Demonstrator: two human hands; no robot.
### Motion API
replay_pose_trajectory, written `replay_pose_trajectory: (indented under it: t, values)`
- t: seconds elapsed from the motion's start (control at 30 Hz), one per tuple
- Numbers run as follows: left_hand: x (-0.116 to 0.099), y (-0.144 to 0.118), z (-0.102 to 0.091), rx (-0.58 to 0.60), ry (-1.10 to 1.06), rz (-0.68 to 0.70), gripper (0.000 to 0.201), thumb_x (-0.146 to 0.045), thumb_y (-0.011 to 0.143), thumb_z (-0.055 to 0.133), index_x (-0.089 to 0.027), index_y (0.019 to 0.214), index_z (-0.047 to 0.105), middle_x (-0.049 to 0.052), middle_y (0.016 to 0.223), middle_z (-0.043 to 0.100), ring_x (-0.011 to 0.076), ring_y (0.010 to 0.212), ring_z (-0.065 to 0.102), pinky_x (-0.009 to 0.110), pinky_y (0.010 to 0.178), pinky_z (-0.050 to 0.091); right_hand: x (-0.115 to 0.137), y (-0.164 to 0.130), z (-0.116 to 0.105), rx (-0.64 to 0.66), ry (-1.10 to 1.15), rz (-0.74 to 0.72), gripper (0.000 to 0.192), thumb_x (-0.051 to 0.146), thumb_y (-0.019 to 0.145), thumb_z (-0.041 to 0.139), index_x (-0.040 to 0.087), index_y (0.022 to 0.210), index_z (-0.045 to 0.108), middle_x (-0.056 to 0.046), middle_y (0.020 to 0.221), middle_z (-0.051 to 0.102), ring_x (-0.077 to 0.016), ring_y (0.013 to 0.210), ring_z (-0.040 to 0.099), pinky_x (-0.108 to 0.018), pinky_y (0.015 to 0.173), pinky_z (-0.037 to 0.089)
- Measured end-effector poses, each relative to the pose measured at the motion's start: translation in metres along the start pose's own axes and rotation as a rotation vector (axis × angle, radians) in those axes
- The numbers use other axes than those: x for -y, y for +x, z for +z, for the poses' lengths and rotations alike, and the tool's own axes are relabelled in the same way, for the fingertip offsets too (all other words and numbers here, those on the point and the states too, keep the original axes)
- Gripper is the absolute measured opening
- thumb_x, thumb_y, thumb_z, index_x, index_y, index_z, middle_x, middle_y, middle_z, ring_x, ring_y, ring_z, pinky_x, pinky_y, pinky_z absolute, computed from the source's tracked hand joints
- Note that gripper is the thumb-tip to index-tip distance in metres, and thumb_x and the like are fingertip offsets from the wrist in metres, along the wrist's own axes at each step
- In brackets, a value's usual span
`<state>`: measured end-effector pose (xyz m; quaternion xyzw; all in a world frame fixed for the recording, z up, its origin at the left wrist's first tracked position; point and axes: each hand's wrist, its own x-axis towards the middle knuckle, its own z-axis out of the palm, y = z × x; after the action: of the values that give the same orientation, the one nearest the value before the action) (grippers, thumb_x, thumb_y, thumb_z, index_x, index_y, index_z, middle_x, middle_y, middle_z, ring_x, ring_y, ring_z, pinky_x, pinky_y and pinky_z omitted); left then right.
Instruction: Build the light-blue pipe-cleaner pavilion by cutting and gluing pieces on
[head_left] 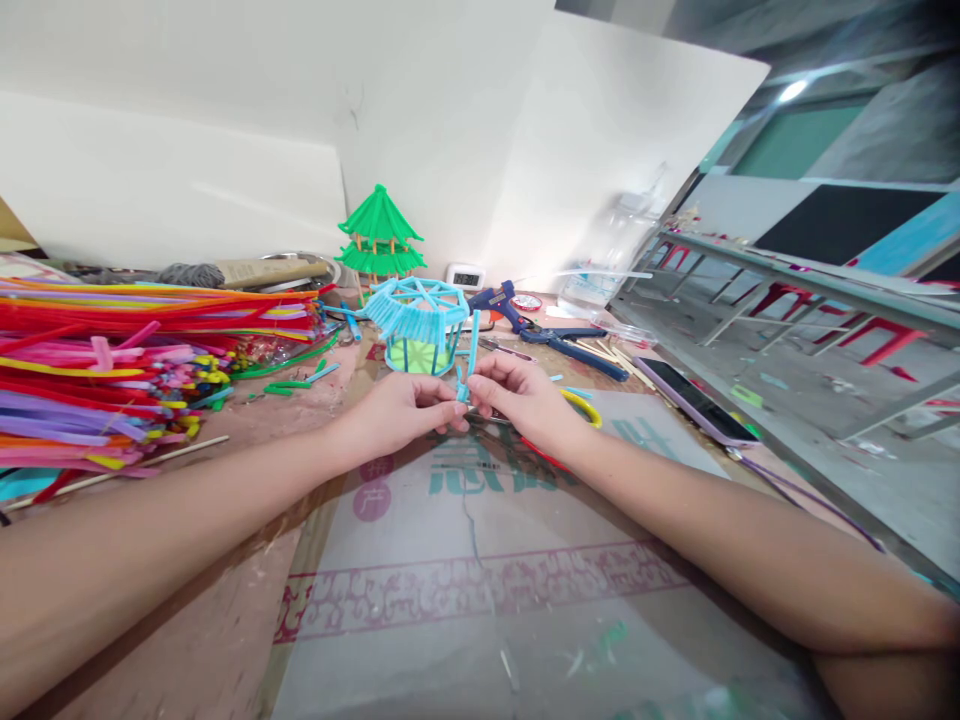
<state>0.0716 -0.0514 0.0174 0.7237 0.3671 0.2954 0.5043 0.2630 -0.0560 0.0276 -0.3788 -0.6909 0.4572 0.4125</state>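
My left hand [424,402] is closed, with thumb and fingertips pinched on a small bent light-blue pipe cleaner [462,388]. Close beside it, my right hand [517,395] pinches another stretch of light-blue pipe cleaner [474,342] that stands upright above the fingers. Whether the two blue parts are one piece, I cannot tell. Just behind my hands stands a round blue pipe-cleaner frame [416,310] with a sloping rim, spoked top and green base. A green two-tiered pagoda roof [380,235] rises behind that.
Bundles of colourful pipe cleaners [112,370] fill the left side. Behind and to the right lie a glue gun [504,302], dark-handled pliers [577,345], a phone [694,400] and a yellow ring [583,407]. A small digital clock [466,276] stands near the white board.
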Motion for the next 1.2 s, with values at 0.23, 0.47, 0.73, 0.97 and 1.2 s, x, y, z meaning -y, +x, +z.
replay_pose_trajectory:
  t: [0.23, 0.47, 0.73, 0.97, 1.2]
  values:
    - [0.000, 0.000, 0.001, -0.012, 0.014, 0.008, 0.021, -0.035, 0.085, 0.061, -0.015, 0.085, 0.068, 0.005, 0.082, 0.076, 0.0122, 0.068, 0.064, 0.023, 0.065, 0.049, 0.001, 0.000, 0.000, -0.013, -0.002, 0.009, 0.028, 0.043, 0.081, 0.068, 0.019, 0.077, 0.053, 0.004, 0.067, 0.057, -0.0085, 0.056, 0.049, -0.024, 0.056, 0.042]
    - [-0.001, -0.002, 0.001, -0.021, 0.015, 0.003, 0.021, -0.035, 0.085, 0.062, -0.015, 0.084, 0.068, 0.005, 0.082, 0.076, 0.0125, 0.069, 0.065, 0.023, 0.064, 0.050, 0.003, 0.000, 0.001, -0.020, -0.032, 0.007, 0.029, 0.044, 0.081, 0.067, 0.020, 0.077, 0.053, 0.004, 0.067, 0.057, -0.0092, 0.056, 0.049, -0.024, 0.056, 0.042]
    - [0.000, -0.001, 0.001, -0.013, 0.013, 0.003, 0.021, -0.034, 0.085, 0.062, -0.014, 0.082, 0.068, 0.005, 0.081, 0.076, 0.0118, 0.068, 0.064, 0.023, 0.066, 0.049, 0.009, 0.004, -0.010, 0.055, -0.134, 0.007, 0.025, 0.042, 0.083, 0.065, 0.019, 0.081, 0.056, 0.003, 0.071, 0.058, -0.0107, 0.061, 0.052, -0.026, 0.060, 0.044]
    - [0.005, -0.002, 0.001, -0.013, -0.008, 0.019, 0.024, -0.039, 0.084, 0.064, -0.016, 0.079, 0.066, 0.004, 0.080, 0.075, 0.0124, 0.069, 0.063, 0.022, 0.065, 0.047, 0.069, -0.008, -0.061, 0.343, -0.805, -0.048, 0.019, 0.036, 0.088, 0.059, 0.024, 0.101, 0.067, -0.002, 0.088, 0.069, -0.0165, 0.075, 0.061, -0.027, 0.065, 0.044]
    - [0.009, 0.000, 0.000, -0.012, 0.035, 0.053, 0.027, -0.043, 0.085, 0.062, -0.016, 0.080, 0.068, 0.005, 0.082, 0.076, 0.0135, 0.070, 0.064, 0.024, 0.067, 0.048, 0.056, -0.027, -0.089, 0.465, -1.043, 0.062, 0.038, 0.039, 0.082, 0.065, 0.028, 0.119, 0.066, -0.006, 0.108, 0.071, -0.0249, 0.089, 0.066, -0.032, 0.071, 0.048]
